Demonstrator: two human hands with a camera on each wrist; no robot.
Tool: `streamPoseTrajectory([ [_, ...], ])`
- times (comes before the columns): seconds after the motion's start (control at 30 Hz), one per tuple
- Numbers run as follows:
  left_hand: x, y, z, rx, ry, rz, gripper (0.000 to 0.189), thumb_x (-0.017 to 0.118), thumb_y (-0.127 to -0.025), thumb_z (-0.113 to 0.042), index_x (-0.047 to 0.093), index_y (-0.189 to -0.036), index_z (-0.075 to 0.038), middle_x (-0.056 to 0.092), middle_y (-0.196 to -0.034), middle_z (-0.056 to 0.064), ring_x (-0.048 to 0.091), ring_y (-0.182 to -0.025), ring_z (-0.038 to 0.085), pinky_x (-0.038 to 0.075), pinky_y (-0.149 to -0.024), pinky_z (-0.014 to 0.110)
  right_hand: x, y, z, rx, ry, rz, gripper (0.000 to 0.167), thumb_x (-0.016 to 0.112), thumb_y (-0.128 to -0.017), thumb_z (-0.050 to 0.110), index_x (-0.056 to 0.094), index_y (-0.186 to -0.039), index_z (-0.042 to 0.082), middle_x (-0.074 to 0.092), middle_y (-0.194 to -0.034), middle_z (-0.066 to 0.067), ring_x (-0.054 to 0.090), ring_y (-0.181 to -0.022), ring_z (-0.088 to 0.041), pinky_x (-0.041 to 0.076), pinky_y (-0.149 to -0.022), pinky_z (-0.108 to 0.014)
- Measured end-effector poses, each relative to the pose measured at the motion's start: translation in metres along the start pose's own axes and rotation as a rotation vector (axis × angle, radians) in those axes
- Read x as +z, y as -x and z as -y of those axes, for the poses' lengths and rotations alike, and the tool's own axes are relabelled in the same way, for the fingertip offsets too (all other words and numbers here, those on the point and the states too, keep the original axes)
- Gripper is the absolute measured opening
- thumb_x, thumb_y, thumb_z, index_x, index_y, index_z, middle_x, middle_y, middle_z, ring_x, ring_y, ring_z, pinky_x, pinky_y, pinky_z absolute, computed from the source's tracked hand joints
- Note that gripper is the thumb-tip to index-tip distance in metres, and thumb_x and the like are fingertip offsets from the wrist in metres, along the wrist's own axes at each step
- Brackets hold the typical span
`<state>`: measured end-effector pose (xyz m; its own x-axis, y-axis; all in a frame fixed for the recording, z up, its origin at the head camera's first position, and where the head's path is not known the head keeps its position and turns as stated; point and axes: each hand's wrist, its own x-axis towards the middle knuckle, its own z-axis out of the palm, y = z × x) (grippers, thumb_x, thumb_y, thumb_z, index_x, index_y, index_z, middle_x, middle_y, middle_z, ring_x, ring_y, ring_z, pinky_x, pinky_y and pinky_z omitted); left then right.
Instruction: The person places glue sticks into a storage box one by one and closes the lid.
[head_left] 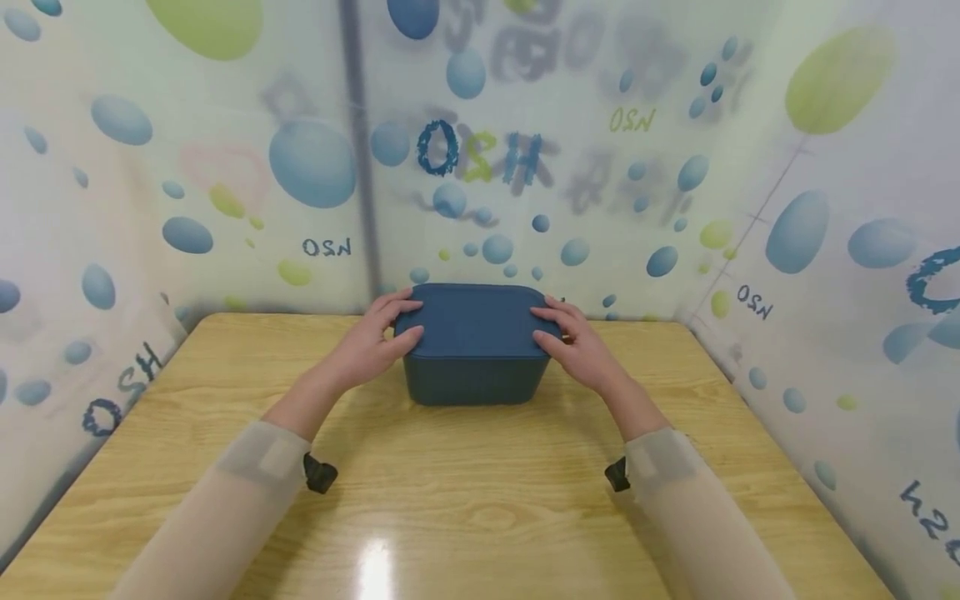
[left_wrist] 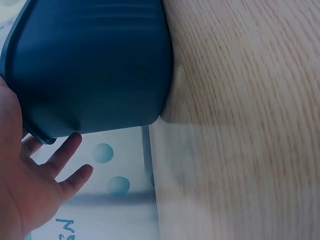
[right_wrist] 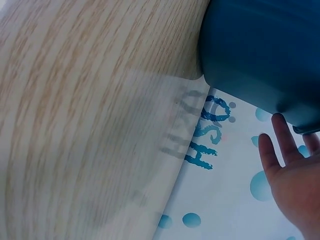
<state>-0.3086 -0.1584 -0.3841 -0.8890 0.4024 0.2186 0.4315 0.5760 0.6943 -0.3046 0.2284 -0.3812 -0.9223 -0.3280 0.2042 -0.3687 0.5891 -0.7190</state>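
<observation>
A dark blue storage box (head_left: 476, 381) with a flat lid (head_left: 480, 321) stands upright near the table's far edge. The lid sits on its rim. My left hand (head_left: 381, 332) rests on the lid's left end, with thumb and fingertips on top. On the right end, my right hand (head_left: 573, 342) touches the lid in much the same way. Seen from the left wrist, the left hand (left_wrist: 30, 185) has its outer fingers spread beside the box wall (left_wrist: 95, 70). The right wrist view shows the right hand (right_wrist: 295, 180) with outer fingers fairly straight. What is inside the box is hidden.
The wooden table (head_left: 465, 500) reaches toward me below the box. Printed fabric walls (head_left: 315, 275) with blue and green spots enclose its back and sides. Small black devices (head_left: 320, 473) are strapped under both wrists, beside pale sleeves (head_left: 225, 500).
</observation>
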Motion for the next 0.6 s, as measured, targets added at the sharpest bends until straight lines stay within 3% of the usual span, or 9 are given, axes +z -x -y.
streamPoseTrajectory([
  [0.2, 0.001, 0.003, -0.001, 0.017, -0.025, -0.003, 0.062, 0.052, -0.115, -0.042, 0.043, -0.168, -0.011, 0.017, -0.184, 0.009, 0.028, -0.166, 0.041, 0.035, -0.127, 0.066, 0.000, 0.002, -0.003, -0.018, 0.000, 0.007, 0.053, 0.059, -0.114, 0.032, 0.052, -0.164, 0.014, 0.023, -0.183, -0.009, 0.025, -0.168, -0.039, 0.041, -0.124, -0.062],
  [0.43, 0.001, 0.006, -0.004, 0.015, -0.005, -0.003, 0.061, 0.052, -0.115, -0.041, 0.042, -0.168, -0.011, 0.016, -0.185, 0.008, 0.026, -0.167, 0.042, 0.035, -0.126, 0.067, 0.000, 0.005, -0.001, -0.023, 0.007, 0.013, 0.054, 0.057, -0.115, 0.032, 0.050, -0.166, 0.014, 0.020, -0.184, -0.008, 0.021, -0.170, -0.039, 0.039, -0.125, -0.063],
  [0.6, 0.001, 0.008, -0.004, 0.007, 0.058, 0.004, 0.068, 0.053, -0.116, -0.043, 0.031, -0.174, -0.012, 0.013, -0.185, 0.012, 0.023, -0.168, 0.045, 0.031, -0.128, 0.068, 0.000, 0.012, 0.002, 0.014, -0.038, 0.011, 0.065, 0.053, -0.117, 0.037, 0.032, -0.175, 0.017, 0.017, -0.185, -0.011, 0.024, -0.168, -0.044, 0.037, -0.127, -0.065],
])
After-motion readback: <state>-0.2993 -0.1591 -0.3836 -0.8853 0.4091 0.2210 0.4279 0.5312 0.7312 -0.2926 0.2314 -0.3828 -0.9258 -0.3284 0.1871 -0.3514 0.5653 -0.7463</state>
